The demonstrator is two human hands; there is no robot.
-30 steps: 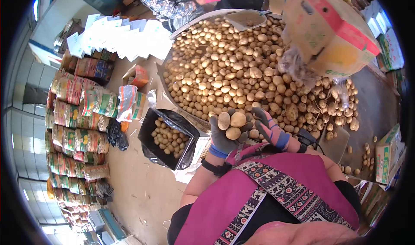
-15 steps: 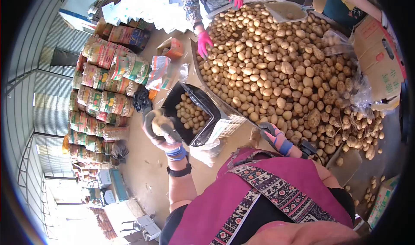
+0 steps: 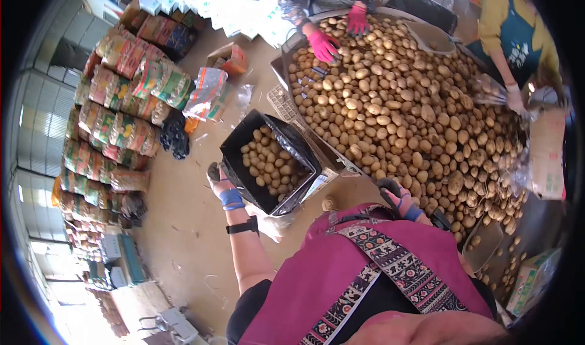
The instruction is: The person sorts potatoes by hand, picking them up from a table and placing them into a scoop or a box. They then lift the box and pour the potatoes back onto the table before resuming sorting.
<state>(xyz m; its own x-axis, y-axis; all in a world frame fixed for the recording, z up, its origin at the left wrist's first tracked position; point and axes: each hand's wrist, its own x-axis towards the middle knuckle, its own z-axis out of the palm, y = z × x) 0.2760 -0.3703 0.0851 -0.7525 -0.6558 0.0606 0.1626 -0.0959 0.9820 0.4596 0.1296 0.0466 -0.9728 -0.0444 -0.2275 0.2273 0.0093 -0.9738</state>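
My left hand (image 3: 220, 182), in a glove with dark fingertips and a blue cuff, is beside the near-left side of a crate (image 3: 323, 185) lined with a black plastic bag (image 3: 239, 179). Its fingers look stretched out and no potato shows in them. Small potatoes (image 3: 268, 162) lie inside the bag. At the near edge of a large heap of potatoes (image 3: 390, 113), my right hand (image 3: 396, 197), gloved the same way, has its dark fingers apart, with nothing visible in them.
Across the heap are a co-worker's pink-gloved hands (image 3: 323, 45); another person in a teal apron (image 3: 521, 43) stands at the right by a cardboard box (image 3: 546, 153). Filled sacks (image 3: 116, 126) are stacked at left. Scoops (image 3: 483, 242) lie at the heap's edges.
The potato that my left hand held is gone from it, and that hand is now lower beside the crate. The view has shifted. The co-worker's pink-gloved hands have moved closer together.
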